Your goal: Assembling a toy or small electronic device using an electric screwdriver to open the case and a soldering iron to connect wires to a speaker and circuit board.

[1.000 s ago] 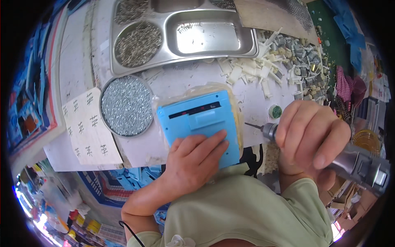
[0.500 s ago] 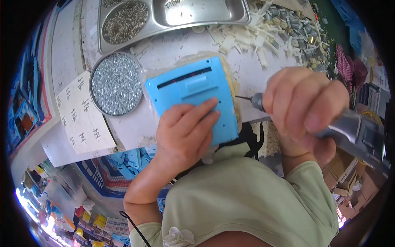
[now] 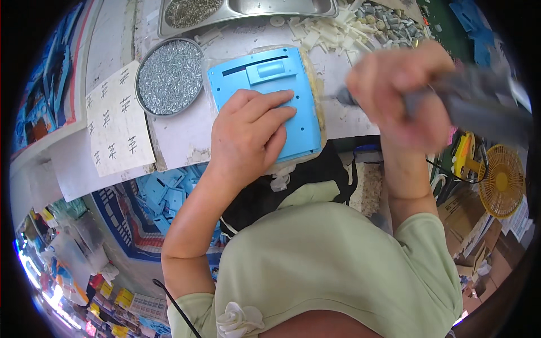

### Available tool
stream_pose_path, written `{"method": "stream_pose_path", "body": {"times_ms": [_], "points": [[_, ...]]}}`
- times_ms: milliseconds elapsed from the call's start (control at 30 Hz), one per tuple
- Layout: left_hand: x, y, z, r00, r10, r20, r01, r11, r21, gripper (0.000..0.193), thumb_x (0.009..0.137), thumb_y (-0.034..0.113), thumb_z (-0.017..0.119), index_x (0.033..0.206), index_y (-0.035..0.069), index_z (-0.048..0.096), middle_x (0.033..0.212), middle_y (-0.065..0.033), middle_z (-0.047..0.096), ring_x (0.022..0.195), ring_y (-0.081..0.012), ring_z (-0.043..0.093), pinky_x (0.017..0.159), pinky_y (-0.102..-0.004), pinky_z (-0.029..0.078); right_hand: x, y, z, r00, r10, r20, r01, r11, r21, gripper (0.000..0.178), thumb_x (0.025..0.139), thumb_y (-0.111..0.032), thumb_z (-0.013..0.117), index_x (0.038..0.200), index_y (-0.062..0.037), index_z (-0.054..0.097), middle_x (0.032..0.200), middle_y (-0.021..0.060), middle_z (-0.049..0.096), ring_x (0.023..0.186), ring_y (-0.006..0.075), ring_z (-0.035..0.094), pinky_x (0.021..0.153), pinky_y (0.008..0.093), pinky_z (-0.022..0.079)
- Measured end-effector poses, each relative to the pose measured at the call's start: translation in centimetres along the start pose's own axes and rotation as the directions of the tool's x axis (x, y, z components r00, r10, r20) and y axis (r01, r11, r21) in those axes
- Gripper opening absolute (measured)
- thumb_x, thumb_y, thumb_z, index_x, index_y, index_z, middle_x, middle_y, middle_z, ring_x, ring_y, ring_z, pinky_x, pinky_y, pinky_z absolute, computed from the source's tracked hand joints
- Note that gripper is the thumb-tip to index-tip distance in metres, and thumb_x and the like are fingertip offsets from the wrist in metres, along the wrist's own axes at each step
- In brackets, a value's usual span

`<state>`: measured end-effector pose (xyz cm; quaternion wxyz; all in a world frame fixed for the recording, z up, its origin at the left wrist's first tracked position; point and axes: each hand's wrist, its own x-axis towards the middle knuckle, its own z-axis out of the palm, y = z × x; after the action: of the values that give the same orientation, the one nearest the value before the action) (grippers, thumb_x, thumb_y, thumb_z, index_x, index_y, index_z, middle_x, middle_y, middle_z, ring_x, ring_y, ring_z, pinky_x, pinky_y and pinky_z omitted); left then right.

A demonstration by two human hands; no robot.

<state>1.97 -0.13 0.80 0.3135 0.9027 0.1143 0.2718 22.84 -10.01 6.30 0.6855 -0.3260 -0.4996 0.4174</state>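
Note:
A light-blue plastic casing (image 3: 265, 63) with a long slot and small round holes lies on a padded, plastic-wrapped block at the table's front. My left hand (image 3: 248, 129) rests flat on it, two fingers stretched out with their tips beside a hole near the right edge. To the right of the casing, my right hand (image 3: 397, 93) is closed round a dark electric screwdriver (image 3: 479, 104), its tip toward the casing but apart from it. Motion blurs this hand and the tool. A round metal dish of small silver screws (image 3: 169, 77) stands left of the casing.
A steel compartment tray (image 3: 270, 8) with more small parts sits at the back. White plastic pieces (image 3: 318, 34) and small grey parts lie far right. A handwritten sheet (image 3: 118, 121) lies at the left. Below the table edge are more blue casings (image 3: 169, 194); a yellow fan (image 3: 501, 180) stands right.
The view has shifted, so the table sits higher in it. My right hand and the screwdriver have swung and are now blurred. My left hand stays on the casing.

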Motion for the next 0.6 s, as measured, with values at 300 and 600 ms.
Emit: {"method": "stream_pose_path", "body": {"times_ms": [300,600], "points": [[2.1,-1.6,-2.2,0.974,-0.019,-0.226,0.107,0.918,0.381,0.037,0.075,0.003,0.078,0.111,0.008,0.071,0.129,-0.0151,0.065,0.100,-0.0329,0.066,0.085,-0.0380,0.053,-1.3,-1.6,2.7,0.999,-0.028,-0.041,0.025,0.997,-0.076,0.022,0.095,-0.026,0.066,0.103,-0.0081,0.056,0.067,-0.0014,0.053,0.061,0.0133,0.050,0.061,0.0322,0.042],[-15.3,-5.4,-17.0,0.385,-0.124,-0.915,0.550,0.827,0.119,0.025,0.099,0.014,0.067,0.110,0.000,0.048,0.109,-0.0113,0.060,0.091,-0.0177,0.065,0.073,-0.0305,0.057,0.4,-7.0,-3.7,0.975,-0.209,0.073,0.204,0.976,0.074,0.032,0.095,-0.037,0.054,0.110,-0.0091,0.061,0.063,-0.0057,0.053,0.057,0.0101,0.048,0.062,0.0294,0.036]]}}
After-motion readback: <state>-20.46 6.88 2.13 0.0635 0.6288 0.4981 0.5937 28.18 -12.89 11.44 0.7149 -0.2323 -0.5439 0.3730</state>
